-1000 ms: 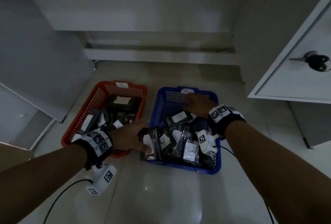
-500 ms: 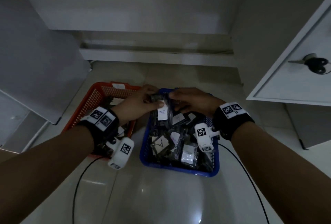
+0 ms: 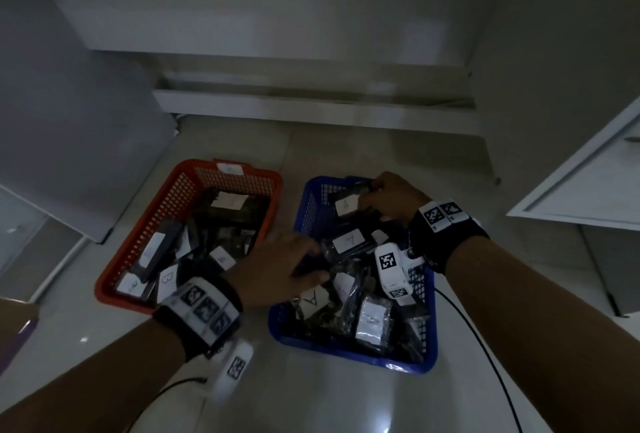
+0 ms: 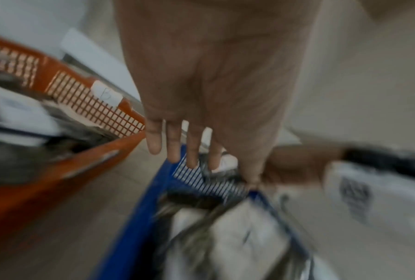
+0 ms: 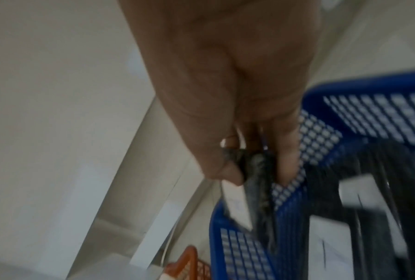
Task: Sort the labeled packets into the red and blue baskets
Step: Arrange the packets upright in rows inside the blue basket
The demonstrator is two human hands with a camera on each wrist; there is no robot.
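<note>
The red basket (image 3: 145, 242) stands left and the blue basket (image 3: 349, 351) right, both on the floor and both filled with dark packets bearing white labels. My right hand (image 3: 391, 199) pinches a dark packet (image 3: 348, 202) with a white label at the blue basket's far end; the right wrist view shows thumb and fingers clamped on that packet (image 5: 259, 170). My left hand (image 3: 277, 268) hovers with fingers straight over the blue basket's left rim, holding nothing; its fingers (image 4: 180, 145) are spread in the left wrist view, which is blurred.
White cabinet panels (image 3: 69, 121) rise left and an open white door (image 3: 585, 190) right. A low white ledge (image 3: 311, 107) runs behind the baskets. Black cables (image 3: 485, 356) trail over the pale tiled floor in front. A brown box corner (image 3: 14, 328) sits far left.
Both hands held one packet together over the blue basket's far end. My left hand has let go and drawn back toward me; my right hand keeps the packet, lowered into the basket.
</note>
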